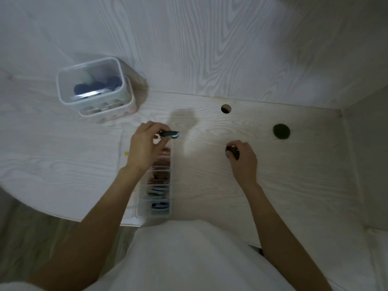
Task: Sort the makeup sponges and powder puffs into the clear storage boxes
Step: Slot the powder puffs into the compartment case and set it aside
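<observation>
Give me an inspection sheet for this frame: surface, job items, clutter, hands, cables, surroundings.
Surface: pale wood-grain desk with a round hole near the back edge.
Job's things: long clear divided box holding stacked puffs; clear tub at back left with dark and pale sponges inside; loose dark green puff lying flat on the desk at right.
Clutter: small yellow speck left of the long box.
Hands: left hand pinches a dark puff over the box's far end; right hand grips another dark puff on the desk.
Cables: nothing seen.
Surroundings: wood-grain back wall, side panel at right.
</observation>
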